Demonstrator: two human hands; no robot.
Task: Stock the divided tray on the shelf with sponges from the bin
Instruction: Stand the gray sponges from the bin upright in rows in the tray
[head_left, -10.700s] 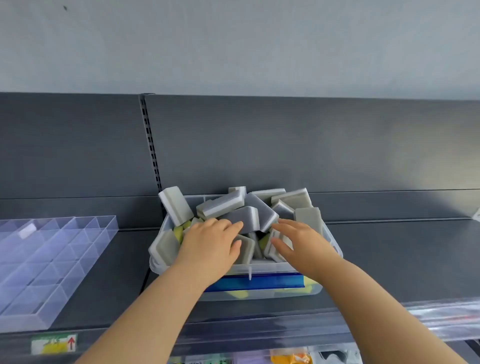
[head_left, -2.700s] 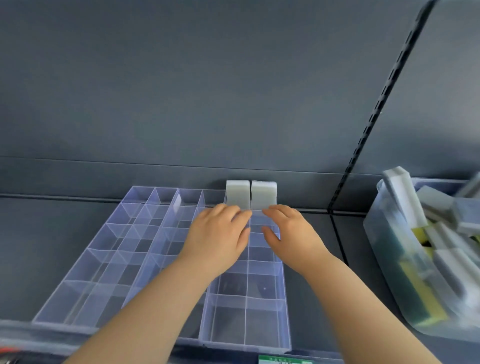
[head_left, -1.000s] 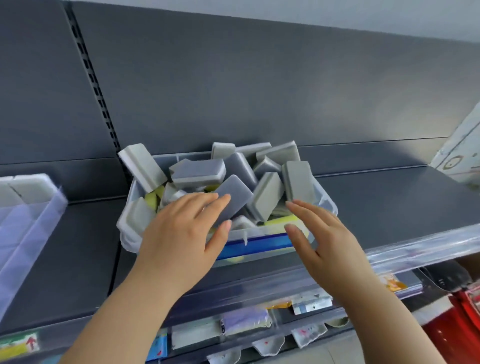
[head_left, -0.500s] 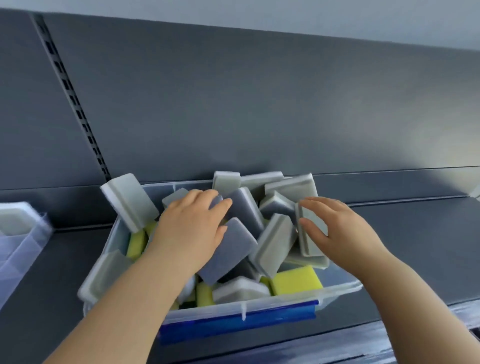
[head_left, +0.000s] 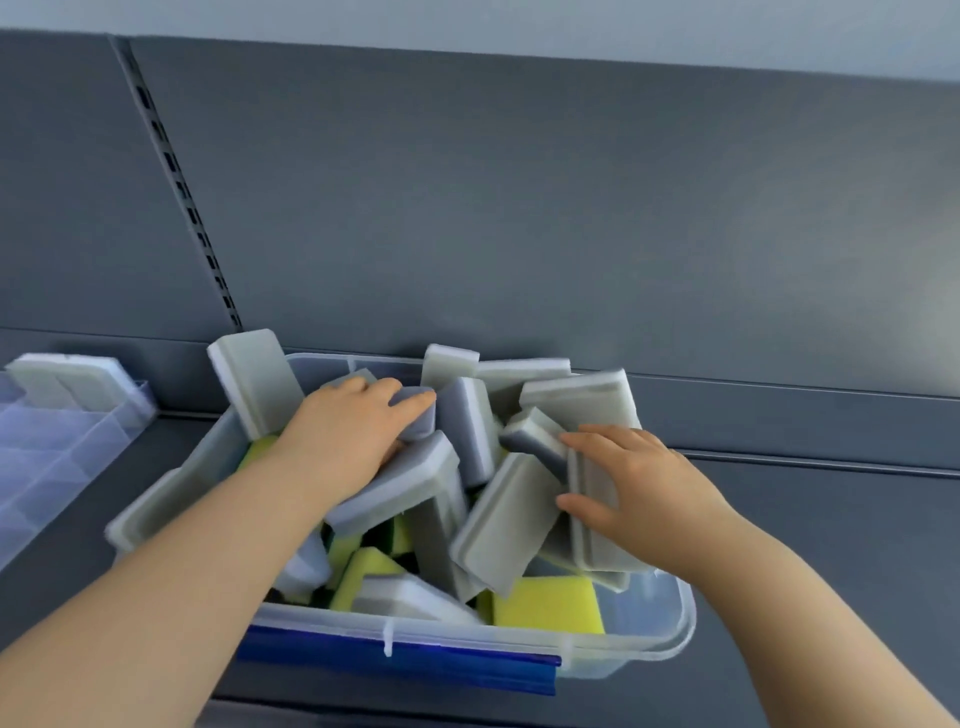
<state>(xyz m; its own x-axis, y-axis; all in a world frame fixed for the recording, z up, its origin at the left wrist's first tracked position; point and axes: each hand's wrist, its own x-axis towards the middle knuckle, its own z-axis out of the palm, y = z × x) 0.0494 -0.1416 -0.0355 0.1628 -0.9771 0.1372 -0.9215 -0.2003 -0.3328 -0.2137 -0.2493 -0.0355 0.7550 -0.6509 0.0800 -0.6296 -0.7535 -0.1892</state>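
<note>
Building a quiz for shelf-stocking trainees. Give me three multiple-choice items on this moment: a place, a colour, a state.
1. Where is the divided tray relative to the bin? A left of it; B right of it; C inside it.
2. What colour is the bin's front clip? A red; B blue; C green.
3. What is the right hand doing? A hanging idle; B resting on the tray; C gripping a grey sponge.
Answers: A, it lies at the picture's left edge; B, the clip is plainly blue; C, thumb and fingers clasp the sponge, while the left hand grips a blue-grey sponge.
</note>
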